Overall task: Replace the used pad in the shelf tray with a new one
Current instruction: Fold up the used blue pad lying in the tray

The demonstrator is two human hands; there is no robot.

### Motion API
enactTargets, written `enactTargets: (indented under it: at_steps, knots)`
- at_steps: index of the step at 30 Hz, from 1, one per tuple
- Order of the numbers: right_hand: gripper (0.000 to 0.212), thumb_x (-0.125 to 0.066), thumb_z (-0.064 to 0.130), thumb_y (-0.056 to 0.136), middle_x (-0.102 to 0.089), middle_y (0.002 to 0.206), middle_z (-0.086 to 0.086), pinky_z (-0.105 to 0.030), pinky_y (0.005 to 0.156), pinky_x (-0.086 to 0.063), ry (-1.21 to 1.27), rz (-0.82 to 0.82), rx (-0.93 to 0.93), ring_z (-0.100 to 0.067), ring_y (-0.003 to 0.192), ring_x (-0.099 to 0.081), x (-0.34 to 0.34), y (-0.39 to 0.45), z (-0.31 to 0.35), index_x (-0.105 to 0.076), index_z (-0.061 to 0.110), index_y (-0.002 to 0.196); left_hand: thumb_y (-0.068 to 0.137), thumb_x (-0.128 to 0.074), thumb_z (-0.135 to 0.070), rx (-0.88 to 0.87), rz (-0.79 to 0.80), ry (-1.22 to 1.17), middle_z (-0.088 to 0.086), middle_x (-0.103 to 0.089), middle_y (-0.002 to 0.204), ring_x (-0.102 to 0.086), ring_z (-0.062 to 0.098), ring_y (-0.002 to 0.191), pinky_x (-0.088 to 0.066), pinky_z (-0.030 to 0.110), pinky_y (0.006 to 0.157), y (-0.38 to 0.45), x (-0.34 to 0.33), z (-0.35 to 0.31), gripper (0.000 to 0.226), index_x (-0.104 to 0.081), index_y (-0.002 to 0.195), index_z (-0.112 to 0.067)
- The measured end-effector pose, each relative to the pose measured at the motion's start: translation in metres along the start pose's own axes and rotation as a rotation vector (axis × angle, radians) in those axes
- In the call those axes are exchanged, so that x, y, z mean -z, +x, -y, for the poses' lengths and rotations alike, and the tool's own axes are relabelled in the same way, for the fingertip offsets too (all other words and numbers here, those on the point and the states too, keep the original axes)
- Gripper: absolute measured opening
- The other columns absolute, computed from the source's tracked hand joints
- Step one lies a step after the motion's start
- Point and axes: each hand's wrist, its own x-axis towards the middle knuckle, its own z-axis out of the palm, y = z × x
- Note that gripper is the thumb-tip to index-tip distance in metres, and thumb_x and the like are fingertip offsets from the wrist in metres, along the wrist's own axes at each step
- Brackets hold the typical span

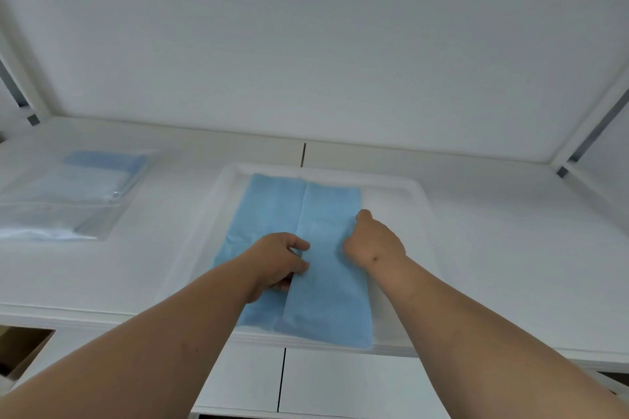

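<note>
A white shallow tray [413, 196] sits on the white shelf in the middle of the view. A blue pad [272, 207], partly folded with a crease down its middle, lies in the tray and covers its left and centre. My left hand [279, 260] pinches the edge of the upper fold near the pad's centre. My right hand [372, 240] grips the pad's right edge with curled fingers. The right part of the tray floor shows bare white.
A clear plastic package [73, 194] holding folded blue pads lies on the shelf at the left. The shelf's back wall rises behind the tray. White cabinet fronts sit below the shelf edge, and a brown box corner [20, 347] shows at lower left.
</note>
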Motion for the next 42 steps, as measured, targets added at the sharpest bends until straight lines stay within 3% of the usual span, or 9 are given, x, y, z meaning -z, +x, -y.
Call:
enactTargets:
  at_steps: [4,14,16,19,21,26,31,38,42]
  knots:
    - [0.038,-0.044,0.011,0.084,-0.053,0.1,-0.003,-0.033,0.074,-0.041,0.078,0.0,-0.001,-0.028,0.091,-0.054,0.003,0.002,-0.004,-0.04,0.011,0.122,0.087,-0.063,-0.001,0.001,0.007,0.07,0.004,-0.06,0.082,-0.064,0.016,0.067,-0.056,0.024,0.053,0.004,-0.001,0.004,0.036,-0.06,0.12,-0.017]
    - [0.044,-0.043,0.012,0.088,-0.053,0.123,-0.008,-0.035,0.086,-0.044,0.075,0.027,-0.003,-0.029,0.11,-0.055,0.006,0.001,-0.011,-0.039,0.012,0.132,0.084,-0.065,-0.01,-0.048,0.005,0.35,0.006,-0.058,0.067,-0.054,0.017,0.047,-0.049,0.025,0.047,0.009,-0.006,0.005,0.051,-0.051,0.132,-0.024]
    - [0.044,-0.044,0.014,0.085,-0.049,0.119,-0.007,-0.038,0.086,-0.042,-0.058,-0.061,0.04,-0.029,0.108,-0.054,0.005,-0.005,-0.008,-0.042,0.016,0.129,0.082,-0.07,-0.02,-0.083,-0.027,0.486,0.002,-0.063,0.08,-0.061,0.017,0.061,-0.053,0.027,0.06,0.008,-0.006,0.004,0.059,-0.047,0.135,-0.027]
    - [0.043,-0.048,0.022,0.083,-0.046,0.118,-0.007,-0.039,0.087,-0.037,-0.239,-0.192,0.247,-0.029,0.106,-0.051,0.0,-0.013,0.0,-0.048,0.018,0.126,0.076,-0.075,-0.041,-0.15,-0.159,0.67,-0.001,-0.058,0.128,-0.057,0.018,0.114,-0.045,0.028,0.095,0.011,0.001,0.005,0.074,-0.042,0.141,-0.026]
    - [0.045,-0.049,0.034,0.085,-0.045,0.12,-0.006,-0.041,0.091,-0.034,-0.301,-0.157,0.396,-0.028,0.11,-0.047,-0.007,-0.016,0.003,-0.049,0.021,0.127,0.077,-0.072,-0.047,-0.143,-0.275,0.686,0.0,-0.054,0.135,-0.052,0.021,0.124,-0.042,0.031,0.1,0.012,0.011,0.007,0.074,-0.041,0.141,-0.026]
    - [0.064,-0.045,0.067,0.079,-0.039,0.12,0.001,-0.042,0.099,-0.027,-0.358,0.052,0.417,-0.024,0.114,-0.036,-0.018,-0.018,0.002,-0.044,0.035,0.134,0.082,-0.061,-0.044,-0.007,-0.5,0.835,0.008,-0.043,0.136,-0.041,0.03,0.127,-0.039,0.042,0.099,0.007,0.046,0.015,0.065,-0.037,0.14,-0.026]
    - [0.097,-0.052,0.088,0.058,-0.034,0.133,0.003,-0.042,0.103,-0.022,-0.354,0.112,0.447,-0.024,0.123,-0.03,-0.016,-0.024,0.017,-0.033,0.04,0.14,0.084,-0.06,-0.037,0.107,-0.469,0.831,0.014,-0.037,0.134,-0.037,0.035,0.126,-0.04,0.043,0.096,0.002,0.066,0.021,0.064,-0.035,0.139,-0.017]
    - [0.124,-0.061,0.087,0.053,-0.006,0.16,0.006,-0.047,0.116,-0.01,-0.432,0.26,0.44,-0.025,0.145,-0.007,-0.018,-0.031,0.024,-0.007,0.037,0.153,0.083,-0.061,-0.028,0.149,-0.414,0.808,0.014,-0.046,0.12,-0.056,0.033,0.101,-0.042,0.034,0.072,0.005,0.073,0.019,0.053,-0.039,0.127,-0.008]
    - [0.124,-0.063,0.084,0.054,-0.006,0.16,0.005,-0.048,0.117,-0.01,-0.442,0.268,0.448,-0.026,0.145,-0.007,-0.013,-0.032,0.026,-0.006,0.035,0.153,0.078,-0.066,-0.02,0.148,-0.413,0.667,0.006,-0.052,0.081,-0.054,0.023,0.073,-0.041,0.029,0.059,0.007,0.077,0.021,0.035,-0.05,0.104,-0.003]
